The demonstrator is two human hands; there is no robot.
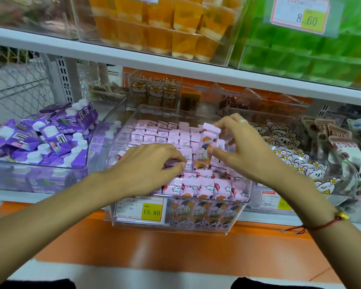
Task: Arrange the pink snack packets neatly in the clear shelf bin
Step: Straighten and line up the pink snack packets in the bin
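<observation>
1. Our landmark is the clear shelf bin at the middle of the lower shelf; every place below is given from it.
2. Left of the bin, just beside its left wall, we see a clear tray of purple spouted pouches with white caps, lying in a loose heap.
3. On the bin's front wall, at its left end, a price tag reads 15.80 on a yellow patch.
4. Our left hand reaches over the bin's front left part, palm down; its fingers are curled and pressed together, the tips resting on the packets near the bin's middle. We cannot tell whether they pinch one.
5. Inside the bin, the pink snack packets stand in rows from back to front, and more show through the front wall.
6. At the bin's middle, one upright pink packet rises above the rows, its printed face toward us.
7. Our right hand is over the bin's right part; its fingertips pinch that upright packet's top and its thumb presses the packet's right edge. A red string bracelet is on the wrist.
8. Right of the bin, a neighbouring clear bin holds white cartoon-print packets.
</observation>
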